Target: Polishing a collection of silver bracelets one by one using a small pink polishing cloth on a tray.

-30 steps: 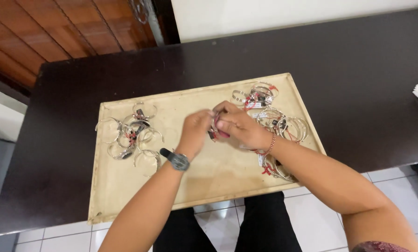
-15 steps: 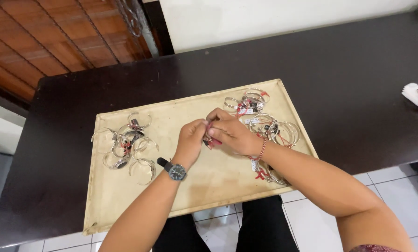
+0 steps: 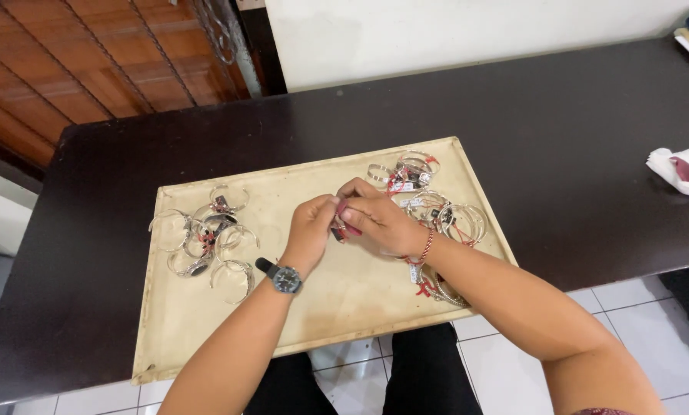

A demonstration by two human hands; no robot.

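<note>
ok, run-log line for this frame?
left hand + right hand: pinching small red-tagged item | over beige rectangular tray | silver metal bangles both sides

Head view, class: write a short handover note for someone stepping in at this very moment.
Left hand and right hand meet over the middle of the cream tray, pinching one small item with a red tag; little of it shows.
A pile of silver bangles lies on the tray's left, a tagged pile on its right.
Done or left: cannot tell which pile is finished.
</note>
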